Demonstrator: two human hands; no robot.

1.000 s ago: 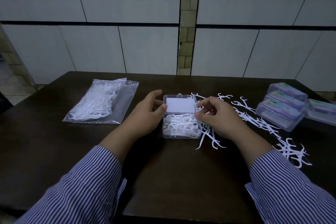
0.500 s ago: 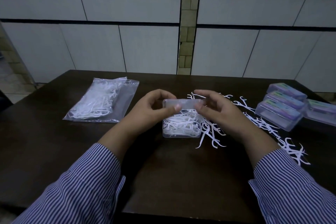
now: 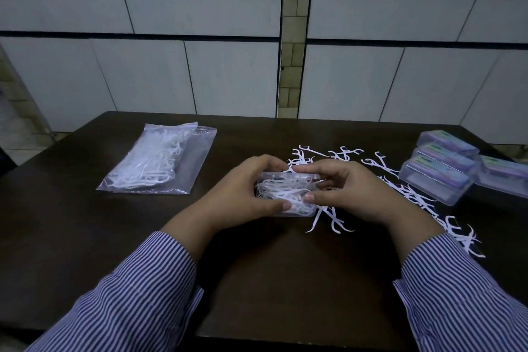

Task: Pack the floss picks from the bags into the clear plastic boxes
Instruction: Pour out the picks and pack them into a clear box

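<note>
Floss picks (image 3: pixel 281 194) (blurred) in clear box (image 3: pixel 297 213), edges under both hands.

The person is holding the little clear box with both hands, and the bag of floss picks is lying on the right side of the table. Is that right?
Not quite. The head view shows both hands, left hand and right hand, holding the box, but the bag lies on the left side of the table, not the right.

Between my hands the box (image 3: pixel 285 194) is clear, smooth plastic, its white floss picks (image 3: pixel 281 193) matt. Left of my grip the bag (image 3: pixel 160 163) is thin, glossy film. Under it all the table (image 3: pixel 271 280) is dark wood with a dull sheen. My sleeves (image 3: pixel 128 303) are striped cloth.
</note>
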